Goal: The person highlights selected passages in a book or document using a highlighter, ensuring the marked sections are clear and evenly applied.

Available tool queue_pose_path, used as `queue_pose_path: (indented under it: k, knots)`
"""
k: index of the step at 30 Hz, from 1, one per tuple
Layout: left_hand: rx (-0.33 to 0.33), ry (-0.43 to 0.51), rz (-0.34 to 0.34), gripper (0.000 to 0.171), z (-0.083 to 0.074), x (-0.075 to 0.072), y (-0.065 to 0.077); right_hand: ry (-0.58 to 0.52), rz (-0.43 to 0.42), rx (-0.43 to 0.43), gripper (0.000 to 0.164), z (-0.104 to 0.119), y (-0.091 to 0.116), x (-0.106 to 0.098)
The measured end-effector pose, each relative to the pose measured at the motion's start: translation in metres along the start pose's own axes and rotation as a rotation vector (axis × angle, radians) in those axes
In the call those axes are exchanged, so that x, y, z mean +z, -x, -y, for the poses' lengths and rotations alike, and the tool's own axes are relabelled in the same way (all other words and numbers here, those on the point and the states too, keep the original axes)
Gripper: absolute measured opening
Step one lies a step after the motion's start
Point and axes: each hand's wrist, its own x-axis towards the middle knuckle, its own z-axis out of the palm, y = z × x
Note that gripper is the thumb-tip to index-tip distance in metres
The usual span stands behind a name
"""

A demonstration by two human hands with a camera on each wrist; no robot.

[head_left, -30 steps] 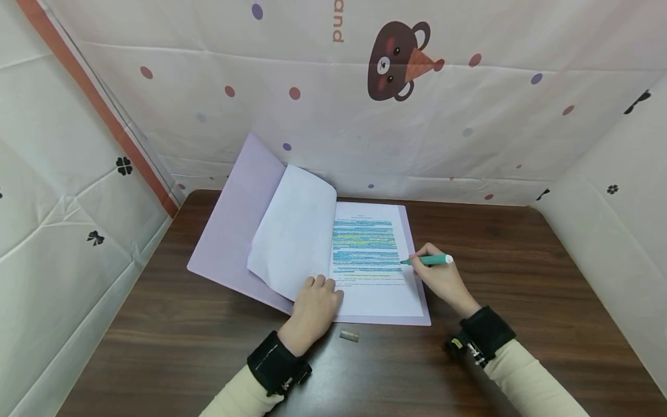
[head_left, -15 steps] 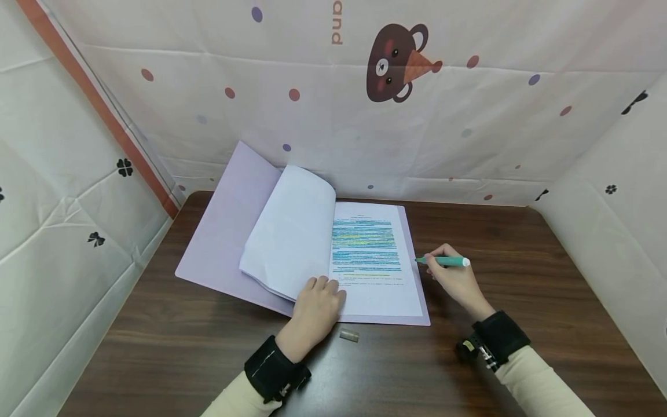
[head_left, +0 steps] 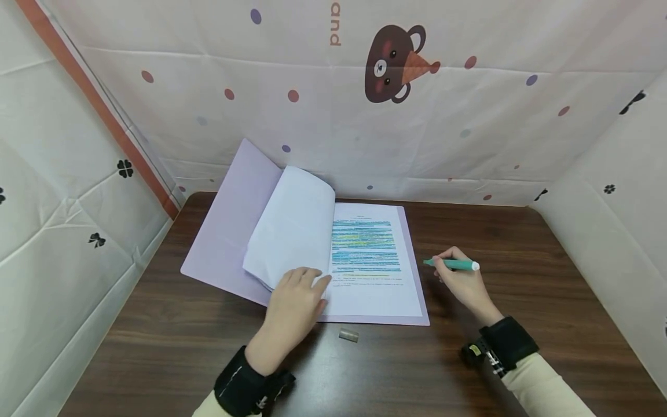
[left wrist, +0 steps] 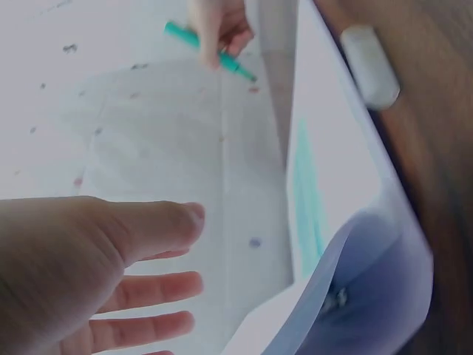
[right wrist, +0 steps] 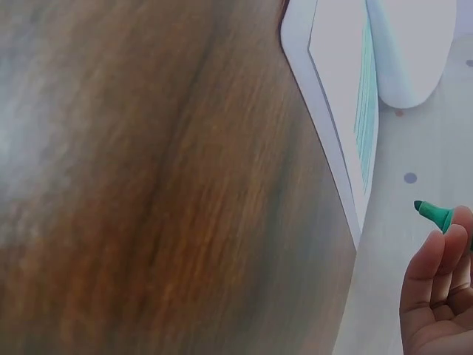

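Observation:
A lilac folder (head_left: 224, 231) lies open with a printed page (head_left: 367, 249) on its right side. Blue-green and some yellow highlighting covers many of the page's lines. Turned-over white sheets (head_left: 294, 231) curl up on the left. My left hand (head_left: 294, 301) is over the lower edge of these sheets, its fingers straight and apart, gripping nothing. Right of the folder, my right hand (head_left: 464, 284) pinches a green highlighter (head_left: 453, 264) between thumb and fingers. Its uncapped tip (right wrist: 419, 205) points left, clear of the page.
A short grey cylinder (head_left: 348, 335), perhaps a cap, lies on the brown wooden table (head_left: 396, 376) just in front of the folder. A white patterned cloth (head_left: 312, 127) rises behind the table, with more cloth at both sides.
My right hand has carried the highlighter rightward off the page. My left hand has shifted left and toward me from the page's inner edge, fingers spreading. The folder's cover moved slightly.

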Motion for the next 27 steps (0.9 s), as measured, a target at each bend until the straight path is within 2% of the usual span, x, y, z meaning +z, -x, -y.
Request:
queue_pose_path:
  k: [5, 9, 15, 19, 27]
  knots:
    - [-0.070, 0.017, -0.077, 0.040, 0.015, -0.020, 0.010, -0.029, -0.010, -0.030, 0.024, -0.011, 0.001, -0.002]
    - [-0.099, 0.032, -0.163, 0.041, 0.025, -0.033, 0.018, -0.003, -0.033, -0.021, 0.035, -0.036, -0.002, -0.002]
    - [-0.096, 0.049, -0.349, 0.037, 0.035, -0.048, 0.029, 0.024, -0.076, -0.012, 0.044, -0.068, -0.007, -0.002]
    - [-0.115, 0.042, -0.442, 0.028, 0.041, -0.059, 0.034, 0.033, -0.087, -0.011, 0.043, -0.071, -0.007, -0.002]
    - [-0.187, 0.015, -0.585, 0.036, 0.056, -0.077, 0.037, 0.058, -0.089, 0.000, 0.043, -0.066, -0.003, -0.004]
